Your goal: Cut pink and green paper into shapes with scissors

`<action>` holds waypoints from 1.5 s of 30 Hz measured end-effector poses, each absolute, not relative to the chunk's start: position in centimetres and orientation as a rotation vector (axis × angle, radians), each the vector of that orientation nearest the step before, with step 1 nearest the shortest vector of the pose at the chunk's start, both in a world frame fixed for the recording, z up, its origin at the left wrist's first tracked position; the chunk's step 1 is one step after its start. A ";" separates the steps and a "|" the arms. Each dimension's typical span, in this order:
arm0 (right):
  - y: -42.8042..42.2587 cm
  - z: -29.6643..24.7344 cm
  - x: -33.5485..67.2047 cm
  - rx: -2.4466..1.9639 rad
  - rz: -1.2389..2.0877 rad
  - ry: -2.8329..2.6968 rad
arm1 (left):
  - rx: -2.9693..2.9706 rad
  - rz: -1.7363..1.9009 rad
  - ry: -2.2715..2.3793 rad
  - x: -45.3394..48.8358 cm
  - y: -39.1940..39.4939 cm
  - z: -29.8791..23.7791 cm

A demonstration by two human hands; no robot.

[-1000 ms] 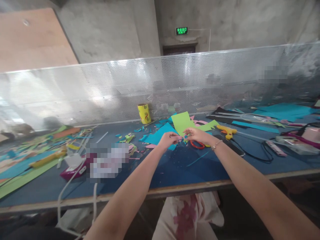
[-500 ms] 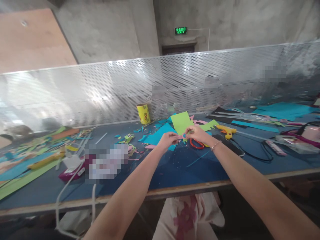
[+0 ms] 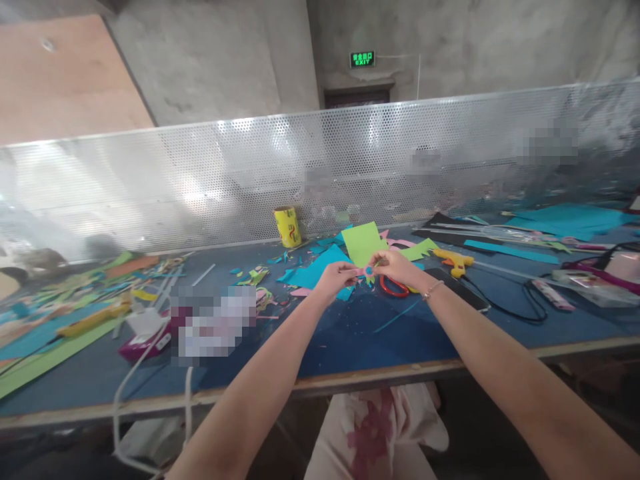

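My left hand (image 3: 336, 279) is closed in a pinch at the end of a small pink and blue paper piece (image 3: 369, 271). From the other side, my right hand (image 3: 394, 267) pinches at the same piece, its fingertips close to the left ones. Fingers partly cover the piece, so its exact shape is hidden. Behind the hands lies a light green paper sheet (image 3: 363, 241), over part of a blue paper sheet (image 3: 325, 262). Red-handled scissors (image 3: 394, 287) rest just below my right hand.
A yellow glue gun (image 3: 453, 260) with a black cord lies right, beside a dark flat object (image 3: 457, 288). Farther back stands a yellow roll (image 3: 287, 227) before a perforated metal screen (image 3: 240, 180). Paper scraps and another yellow glue gun (image 3: 93, 321) lie left, near a magenta box (image 3: 145, 343).
Both hands stay almost in place, still close together at the small paper piece. Its blue part shows a little more plainly between the fingertips now.
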State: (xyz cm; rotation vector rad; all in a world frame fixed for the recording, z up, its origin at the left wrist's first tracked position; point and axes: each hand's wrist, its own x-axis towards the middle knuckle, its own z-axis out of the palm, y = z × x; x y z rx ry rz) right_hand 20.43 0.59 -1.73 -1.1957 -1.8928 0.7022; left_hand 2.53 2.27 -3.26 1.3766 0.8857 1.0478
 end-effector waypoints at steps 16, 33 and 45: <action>0.9 -1.8 20.6 -1.205 0.651 -1.897 | 1.351 1.012 0.885 2.8 2.3 -3.4; 0.6 -1.7 20.5 -1.271 0.569 -1.939 | 1.268 0.975 0.813 2.8 1.7 -3.0; 1.0 -1.9 20.7 -1.283 0.513 -1.963 | 1.232 0.951 0.794 2.7 1.7 -2.9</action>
